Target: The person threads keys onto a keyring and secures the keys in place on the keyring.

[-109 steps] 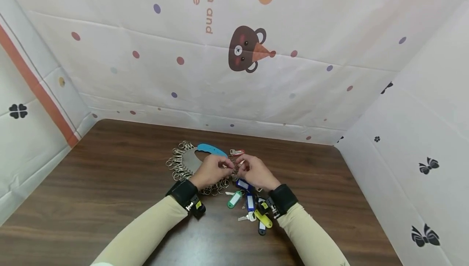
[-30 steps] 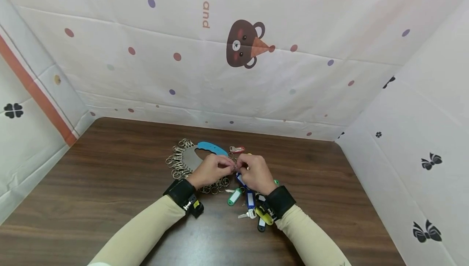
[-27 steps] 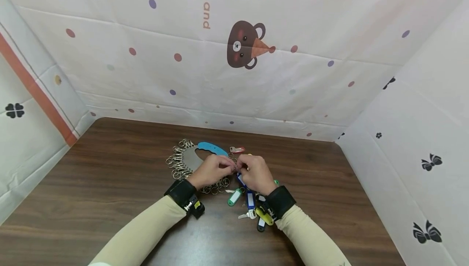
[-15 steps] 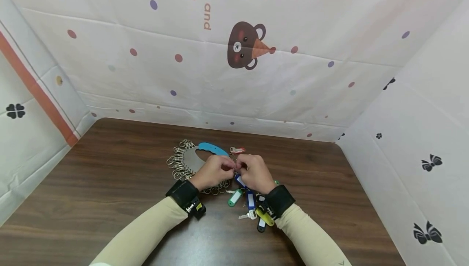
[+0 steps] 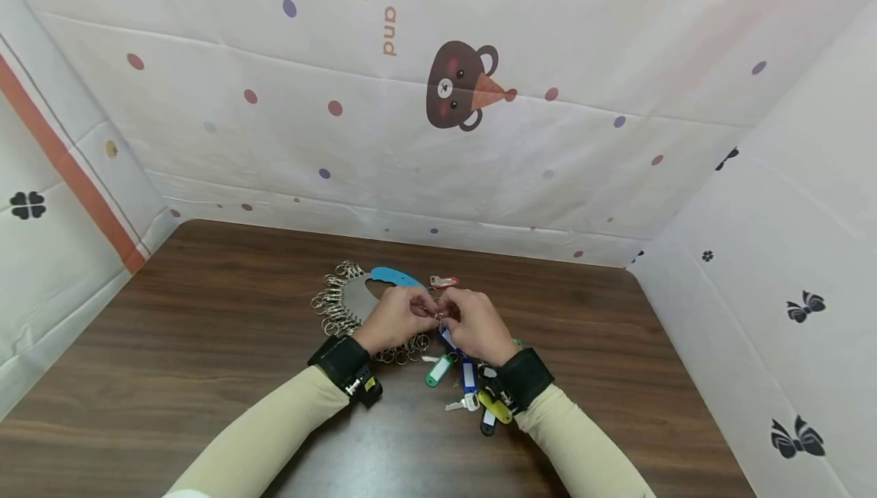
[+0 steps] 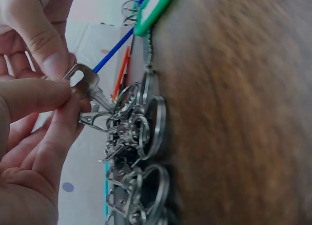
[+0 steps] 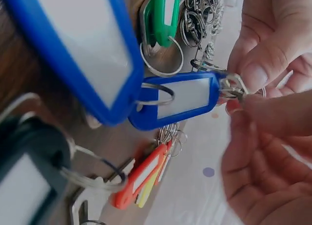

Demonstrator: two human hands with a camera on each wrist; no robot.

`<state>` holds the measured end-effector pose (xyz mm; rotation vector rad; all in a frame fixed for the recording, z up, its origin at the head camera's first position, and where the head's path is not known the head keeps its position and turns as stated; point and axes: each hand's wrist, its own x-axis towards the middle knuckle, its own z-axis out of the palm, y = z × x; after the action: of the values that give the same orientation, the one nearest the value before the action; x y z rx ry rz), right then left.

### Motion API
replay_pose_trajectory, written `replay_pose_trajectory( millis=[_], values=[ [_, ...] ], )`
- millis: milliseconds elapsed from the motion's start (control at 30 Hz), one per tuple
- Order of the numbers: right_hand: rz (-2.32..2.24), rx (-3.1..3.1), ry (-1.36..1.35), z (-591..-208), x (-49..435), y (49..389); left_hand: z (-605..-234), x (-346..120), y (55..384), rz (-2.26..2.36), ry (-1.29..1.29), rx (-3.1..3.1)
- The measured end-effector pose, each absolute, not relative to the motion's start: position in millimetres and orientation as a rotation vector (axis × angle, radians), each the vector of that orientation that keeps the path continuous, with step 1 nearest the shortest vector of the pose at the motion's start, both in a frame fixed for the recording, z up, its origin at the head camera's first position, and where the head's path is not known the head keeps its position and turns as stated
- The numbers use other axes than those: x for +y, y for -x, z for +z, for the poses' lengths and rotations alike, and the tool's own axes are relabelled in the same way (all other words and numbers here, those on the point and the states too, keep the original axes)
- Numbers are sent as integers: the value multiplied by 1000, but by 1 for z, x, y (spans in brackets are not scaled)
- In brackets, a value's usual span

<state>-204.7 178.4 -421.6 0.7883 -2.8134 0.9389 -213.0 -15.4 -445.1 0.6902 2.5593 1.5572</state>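
In the head view my left hand point(image 5: 397, 319) and right hand point(image 5: 476, 323) meet fingertip to fingertip above the table. Between their fingers is a silver key point(image 6: 84, 84), seen in the left wrist view. From my left fingertips sticks out a small metal clip point(image 6: 92, 120). A blue key tag point(image 7: 187, 96) hangs by its ring at the pinched fingertips of my right hand point(image 7: 273, 157); fingers partly hide the join. Just left of the hands lies a grey curved plate point(image 5: 356, 300) with a blue handle point(image 5: 396, 277), edged with clips and split rings point(image 5: 329, 327).
Below the hands lie a green tag point(image 5: 438, 370), another blue tag point(image 5: 469, 376), a key point(image 5: 464, 403), a yellow tag point(image 5: 495, 407) and a dark tag point(image 5: 488, 423). A red tag point(image 5: 448, 282) lies beyond them. Printed sheeting point(image 5: 384, 140) borders the wooden table point(image 5: 205, 315).
Since the earliest frame my right hand has turned fingers-down and drawn closer to my left. The blue tag beneath it now lies steeper. Lately the fingertips shifted slightly, showing metal between them.
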Motion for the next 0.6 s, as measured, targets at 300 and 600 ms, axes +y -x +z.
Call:
replay_pose_trajectory(
  millis=[300, 600],
  values=[
    [1227, -2797, -726, -428, 184, 207, -447, -16, 213, 1449, -764, 2704],
    [1290, -2785, -677, -430, 186, 210, -446, -15, 213, 1342, -804, 2752]
  ],
)
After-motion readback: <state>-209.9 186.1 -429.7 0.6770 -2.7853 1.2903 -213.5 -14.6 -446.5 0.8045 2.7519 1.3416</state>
